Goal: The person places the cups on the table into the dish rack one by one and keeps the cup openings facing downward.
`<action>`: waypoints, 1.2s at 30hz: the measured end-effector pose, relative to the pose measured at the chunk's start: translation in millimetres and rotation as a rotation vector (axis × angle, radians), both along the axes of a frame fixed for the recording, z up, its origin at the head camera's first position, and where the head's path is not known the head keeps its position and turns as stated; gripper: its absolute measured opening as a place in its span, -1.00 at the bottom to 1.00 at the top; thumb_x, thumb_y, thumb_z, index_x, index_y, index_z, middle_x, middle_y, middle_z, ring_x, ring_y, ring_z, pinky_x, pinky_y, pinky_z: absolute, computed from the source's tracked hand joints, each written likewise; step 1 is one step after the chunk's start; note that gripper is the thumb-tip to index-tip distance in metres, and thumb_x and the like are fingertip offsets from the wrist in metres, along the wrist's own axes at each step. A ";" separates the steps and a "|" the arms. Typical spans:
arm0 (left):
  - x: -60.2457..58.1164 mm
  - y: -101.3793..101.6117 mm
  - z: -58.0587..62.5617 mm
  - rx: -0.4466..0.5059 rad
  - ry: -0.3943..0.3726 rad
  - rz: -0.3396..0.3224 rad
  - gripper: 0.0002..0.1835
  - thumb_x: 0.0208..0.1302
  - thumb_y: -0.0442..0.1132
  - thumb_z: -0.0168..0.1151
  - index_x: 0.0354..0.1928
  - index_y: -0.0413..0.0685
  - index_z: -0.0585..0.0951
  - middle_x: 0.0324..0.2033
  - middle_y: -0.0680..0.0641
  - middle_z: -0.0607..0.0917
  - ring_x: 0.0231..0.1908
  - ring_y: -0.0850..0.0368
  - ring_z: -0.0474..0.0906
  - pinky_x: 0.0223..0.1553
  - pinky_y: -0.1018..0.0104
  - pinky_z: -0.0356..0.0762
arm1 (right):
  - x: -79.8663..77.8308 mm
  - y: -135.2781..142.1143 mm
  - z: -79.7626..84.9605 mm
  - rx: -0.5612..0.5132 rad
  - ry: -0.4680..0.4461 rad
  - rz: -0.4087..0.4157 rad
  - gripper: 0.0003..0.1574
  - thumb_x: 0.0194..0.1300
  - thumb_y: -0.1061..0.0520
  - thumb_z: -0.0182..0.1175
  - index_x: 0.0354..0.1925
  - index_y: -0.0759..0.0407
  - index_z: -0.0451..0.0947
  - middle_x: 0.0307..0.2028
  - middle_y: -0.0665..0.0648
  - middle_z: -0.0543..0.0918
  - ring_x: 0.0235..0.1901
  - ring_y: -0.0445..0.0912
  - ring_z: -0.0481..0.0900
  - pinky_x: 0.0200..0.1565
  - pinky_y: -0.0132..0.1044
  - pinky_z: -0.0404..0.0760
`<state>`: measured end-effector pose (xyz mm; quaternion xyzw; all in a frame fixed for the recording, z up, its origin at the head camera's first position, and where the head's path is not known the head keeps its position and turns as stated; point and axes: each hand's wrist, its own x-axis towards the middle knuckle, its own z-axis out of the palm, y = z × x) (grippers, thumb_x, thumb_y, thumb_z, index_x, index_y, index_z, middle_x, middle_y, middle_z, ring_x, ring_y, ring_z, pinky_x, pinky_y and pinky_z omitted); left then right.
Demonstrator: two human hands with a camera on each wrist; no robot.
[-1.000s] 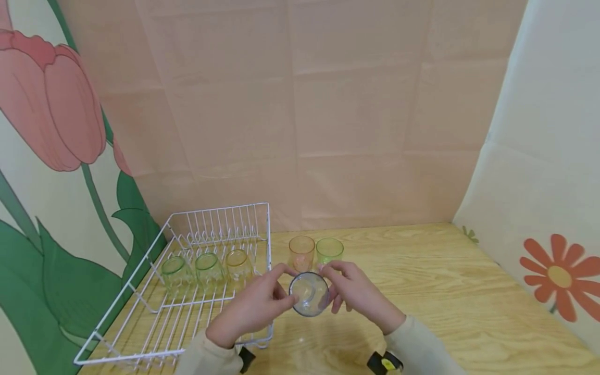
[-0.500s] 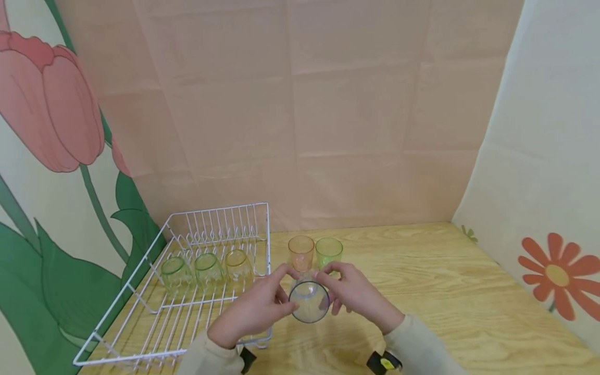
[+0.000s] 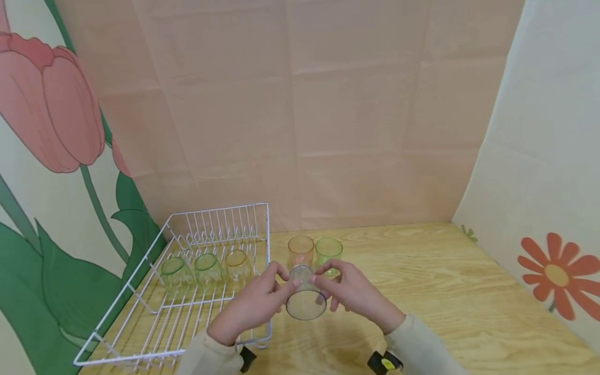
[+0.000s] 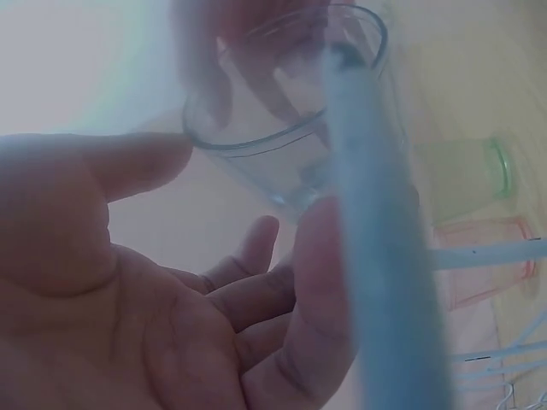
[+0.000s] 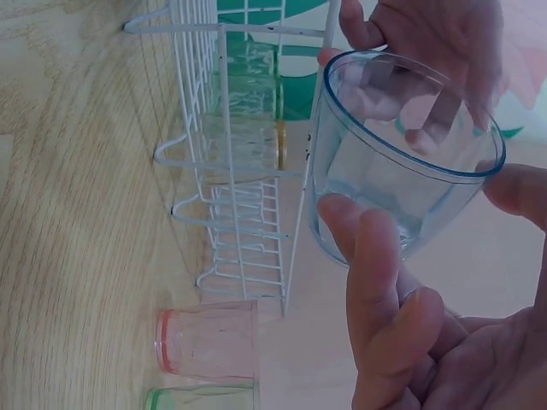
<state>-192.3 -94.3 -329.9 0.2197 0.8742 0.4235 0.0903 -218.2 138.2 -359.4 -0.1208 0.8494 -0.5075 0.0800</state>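
Observation:
A clear glass tumbler (image 3: 305,304) with a thin blue rim is held between both hands above the wood-grain table, tipped with its mouth toward the head camera. The left hand (image 3: 255,302) pinches its left side with thumb and fingers. On the other side, the right hand (image 3: 358,291) pinches it the same way. In the right wrist view the tumbler (image 5: 402,171) shows nothing inside, with the right thumb at its rim and fingertips low on its wall. Just behind the tumbler stand an orange-pink glass (image 3: 300,251) and a green glass (image 3: 329,248), the first partly hidden.
A white wire dish rack (image 3: 187,302) occupies the table's left side. Inside it are a green glass (image 3: 175,276), another green glass (image 3: 209,273) and an amber glass (image 3: 239,268). The table (image 3: 445,291) extends right, and a pinkish-beige sheet (image 3: 365,130) hangs behind.
The tumbler has tilted: its mouth has swung down toward the person, and its base has risen into view. Both thumbs have shifted up along its side. The other glasses have not moved.

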 end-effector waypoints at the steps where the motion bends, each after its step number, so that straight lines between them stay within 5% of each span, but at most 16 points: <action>1: -0.1 -0.3 -0.2 0.002 0.002 0.001 -0.52 0.50 0.17 0.02 0.05 -0.13 0.38 -0.52 -0.03 0.61 -0.54 0.09 0.50 -0.53 0.22 0.45 | 0.1 -0.1 -0.1 -0.005 0.000 0.000 -0.41 0.37 -0.23 0.20 0.10 0.18 0.50 -0.48 0.09 0.75 -0.66 -0.08 0.57 -0.70 -0.38 0.27; 25: -2.5 0.6 -5.4 0.001 0.005 0.046 -0.47 0.26 0.15 0.35 -0.01 -0.04 0.38 -0.36 0.00 0.68 -0.41 0.10 0.60 -0.41 0.17 0.53 | -1.4 -1.4 -2.4 0.056 0.053 0.024 -0.29 0.33 -0.30 0.22 0.11 0.24 0.59 -0.50 0.03 0.70 -0.56 -0.09 0.53 -0.68 -0.37 0.31; 36: -3.6 0.8 -3.8 0.010 0.008 0.058 -0.31 0.39 0.19 0.19 0.29 -0.16 0.31 -0.28 -0.07 0.69 -0.40 0.13 0.60 -0.39 0.17 0.55 | -3.7 1.6 -3.1 0.027 0.041 0.047 -0.32 0.29 -0.18 0.32 0.17 0.24 0.54 -0.28 0.08 0.68 -0.46 -0.01 0.59 -0.65 -0.34 0.42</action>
